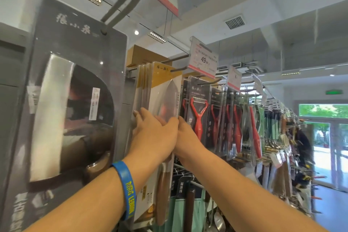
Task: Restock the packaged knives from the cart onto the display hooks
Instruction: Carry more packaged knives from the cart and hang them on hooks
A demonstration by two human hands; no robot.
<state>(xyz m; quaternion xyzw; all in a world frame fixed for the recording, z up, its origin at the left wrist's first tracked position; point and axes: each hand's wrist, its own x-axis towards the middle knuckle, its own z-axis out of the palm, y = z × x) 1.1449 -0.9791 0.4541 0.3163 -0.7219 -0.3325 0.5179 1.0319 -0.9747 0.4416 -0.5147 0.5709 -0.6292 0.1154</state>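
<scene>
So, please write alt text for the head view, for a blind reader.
The left hand and right hand touch a yellow-and-white packaged knife hanging on a display hook, between a large grey cleaver pack and red peelers.

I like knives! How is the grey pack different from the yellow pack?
The grey pack holds a wide cleaver; the yellow pack holds a pointed knife. The left hand and right hand touch the yellow pack, not the grey pack. Both hang on hooks.
</scene>
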